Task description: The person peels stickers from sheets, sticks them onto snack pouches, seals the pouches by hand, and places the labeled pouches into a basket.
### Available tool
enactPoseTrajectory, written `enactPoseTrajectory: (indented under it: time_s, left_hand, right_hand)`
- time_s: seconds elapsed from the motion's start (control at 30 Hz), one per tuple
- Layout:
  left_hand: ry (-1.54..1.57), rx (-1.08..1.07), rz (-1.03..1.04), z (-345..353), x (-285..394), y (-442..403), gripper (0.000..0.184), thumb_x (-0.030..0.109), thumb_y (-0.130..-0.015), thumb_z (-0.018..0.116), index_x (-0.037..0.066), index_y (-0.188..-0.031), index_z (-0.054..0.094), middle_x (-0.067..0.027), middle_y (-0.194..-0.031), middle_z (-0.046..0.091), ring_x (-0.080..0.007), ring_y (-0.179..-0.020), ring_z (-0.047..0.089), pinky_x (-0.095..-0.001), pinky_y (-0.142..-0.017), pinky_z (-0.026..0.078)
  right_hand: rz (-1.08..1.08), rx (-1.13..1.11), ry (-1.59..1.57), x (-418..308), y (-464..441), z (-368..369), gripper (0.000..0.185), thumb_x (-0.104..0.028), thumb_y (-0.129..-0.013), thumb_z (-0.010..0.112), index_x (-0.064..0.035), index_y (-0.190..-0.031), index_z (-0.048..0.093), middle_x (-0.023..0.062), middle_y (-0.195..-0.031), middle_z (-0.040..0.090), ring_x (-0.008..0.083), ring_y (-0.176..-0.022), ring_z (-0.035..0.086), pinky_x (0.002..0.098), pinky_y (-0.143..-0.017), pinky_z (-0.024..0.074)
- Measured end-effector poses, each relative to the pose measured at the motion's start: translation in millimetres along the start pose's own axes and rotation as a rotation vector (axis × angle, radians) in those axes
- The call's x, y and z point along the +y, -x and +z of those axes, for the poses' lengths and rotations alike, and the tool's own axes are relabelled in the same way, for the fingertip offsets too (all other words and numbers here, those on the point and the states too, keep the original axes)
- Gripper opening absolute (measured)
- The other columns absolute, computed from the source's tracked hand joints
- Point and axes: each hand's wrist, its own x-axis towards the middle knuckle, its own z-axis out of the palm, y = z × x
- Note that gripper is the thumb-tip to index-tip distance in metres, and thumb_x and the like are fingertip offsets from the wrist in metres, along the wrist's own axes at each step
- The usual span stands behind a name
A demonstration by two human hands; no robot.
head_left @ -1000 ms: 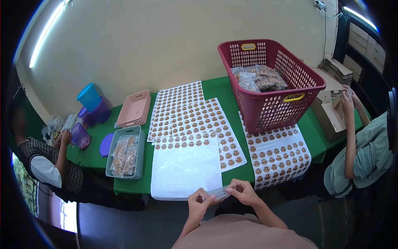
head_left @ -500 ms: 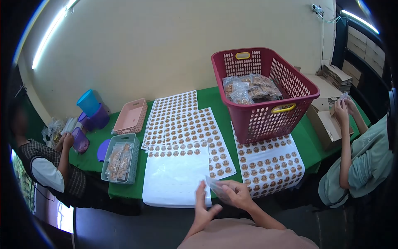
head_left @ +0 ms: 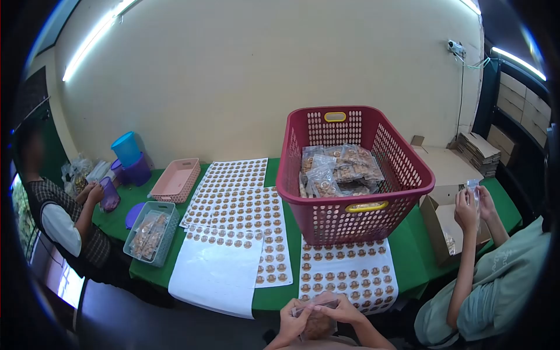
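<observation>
My left hand (head_left: 290, 321) and my right hand (head_left: 345, 310) pinch the upper part of a clear plastic bag (head_left: 318, 328) between them, low in the view. Something brown shows inside the bag; I cannot make out exactly what. Just beyond my hands, a sheet of round brown stickers (head_left: 348, 271) hangs over the table's front edge. More sticker sheets (head_left: 233, 201) lie to the left, the front one partly bare white. A dark red laundry basket (head_left: 357, 223) stands on the right sheet, with several filled bags (head_left: 344, 169) inside.
On the green table (head_left: 411, 256) stand a grey-green basket (head_left: 169, 245) of filled bags, a pink basket (head_left: 177, 178) and purple and blue containers (head_left: 126, 150). One person (head_left: 55, 227) works at left, another (head_left: 490, 280) at right beside a cardboard box (head_left: 438, 230).
My left hand, open and apart before, now grips the bag together with my right hand. The view has tilted up and shifted right. The right-hand person's hands now hold a bag up.
</observation>
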Motion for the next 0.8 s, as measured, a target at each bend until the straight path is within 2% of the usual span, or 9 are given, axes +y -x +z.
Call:
enactPoseTrajectory:
  time_s: [0.1, 0.23, 0.3, 0.43, 0.63, 0.7, 0.73, 0.77, 0.8]
  left_hand:
    - [-0.083, 0.034, -0.021, 20, 0, -6, 0.022, 0.007, -0.072, 0.061, 0.003, -0.057, 0.047, 0.0013, -0.055, 0.048, -0.0023, -0.05, 0.039, -0.0172, -0.045, 0.03]
    - [-0.19, 0.038, 0.066, 36, 8, -11, 0.027, 0.009, -0.069, 0.065, 0.004, -0.049, 0.047, 0.0025, -0.051, 0.047, -0.0018, -0.047, 0.038, -0.0172, -0.042, 0.028]
    - [-0.177, -0.043, -0.066, 33, 3, -9, 0.015, 0.01, -0.07, 0.064, -0.003, -0.064, 0.056, -0.0015, -0.063, 0.056, -0.005, -0.054, 0.047, -0.0171, -0.049, 0.039]
    - [-0.358, 0.04, 0.076, 35, 6, -1, 0.017, 0.014, -0.076, 0.056, -0.003, -0.082, 0.057, -0.0086, -0.064, 0.055, -0.0118, -0.055, 0.047, -0.0268, -0.049, 0.039]
    - [-0.416, 0.176, 0.172, 25, 6, -7, 0.02, 0.013, -0.076, 0.058, 0.0, -0.063, 0.048, -0.0011, -0.052, 0.039, -0.0089, -0.05, 0.033, -0.0253, -0.045, 0.032]
    - [-0.198, 0.31, 0.163, 22, 7, -9, 0.019, 0.014, -0.076, 0.057, 0.003, -0.063, 0.049, -0.0014, -0.052, 0.039, -0.0105, -0.048, 0.033, -0.0248, -0.045, 0.032]
    - [-0.027, 0.324, 0.18, 15, -17, -12, 0.024, 0.006, -0.068, 0.064, -0.003, -0.087, 0.053, -0.0066, -0.082, 0.057, -0.0097, -0.069, 0.052, -0.0208, -0.06, 0.044]
    - [-0.028, 0.328, 0.174, 18, -14, -13, 0.024, 0.006, -0.068, 0.064, -0.003, -0.087, 0.053, -0.0066, -0.082, 0.057, -0.0097, -0.069, 0.052, -0.0208, -0.06, 0.044]
    - [-0.023, 0.418, 0.19, 22, -6, -16, 0.038, 0.007, -0.067, 0.065, -0.002, -0.099, 0.046, -0.0088, -0.093, 0.053, -0.0129, -0.081, 0.05, -0.0249, -0.068, 0.043]
  right_hand:
    - [-0.061, 0.143, 0.311, -4, 5, -20, 0.016, -0.012, -0.068, 0.065, 0.0007, -0.075, 0.059, 0.0013, -0.07, 0.053, 0.0089, -0.068, 0.05, 0.0202, -0.06, 0.0384]
    - [-0.184, 0.241, 0.225, -1, 5, -43, 0.011, -0.007, -0.066, 0.066, 0.0002, -0.071, 0.059, 0.0003, -0.064, 0.05, 0.0062, -0.059, 0.045, 0.0198, -0.052, 0.0354]
    - [-0.181, 0.218, 0.216, 2, 5, -55, 0.011, -0.01, -0.069, 0.064, -0.0002, -0.073, 0.059, 0.0004, -0.066, 0.051, 0.0055, -0.06, 0.045, 0.0194, -0.053, 0.0353]
    - [0.009, -0.062, 0.15, 7, 3, -68, 0.018, -0.016, -0.077, 0.055, -0.0005, -0.086, 0.057, 0.0023, -0.073, 0.054, 0.0078, -0.067, 0.048, 0.0201, -0.058, 0.037]
    - [-0.108, -0.167, 0.173, -16, -20, -56, 0.021, -0.009, -0.079, 0.05, 0.0002, -0.097, 0.055, 0.0079, -0.087, 0.056, 0.0137, -0.079, 0.052, 0.025, -0.072, 0.0405]
    - [-0.313, -0.168, 0.288, -19, -28, -55, 0.02, -0.008, -0.077, 0.051, -0.0002, -0.094, 0.058, 0.0086, -0.089, 0.057, 0.0144, -0.081, 0.053, 0.0253, -0.073, 0.0408]
    - [-0.285, -0.175, 0.32, -22, -29, -56, 0.018, -0.007, -0.075, 0.053, 0.0007, -0.09, 0.059, 0.0102, -0.09, 0.058, 0.0144, -0.081, 0.053, 0.0247, -0.072, 0.041]
    - [-0.279, -0.176, 0.317, -22, -30, -57, 0.018, -0.007, -0.075, 0.053, 0.0007, -0.09, 0.059, 0.0102, -0.09, 0.058, 0.0144, -0.081, 0.053, 0.0247, -0.072, 0.041]
    - [-0.24, -0.087, 0.301, -21, -30, -58, 0.019, -0.008, -0.075, 0.053, 0.0007, -0.091, 0.059, 0.0106, -0.09, 0.058, 0.0139, -0.082, 0.053, 0.0246, -0.072, 0.0411]
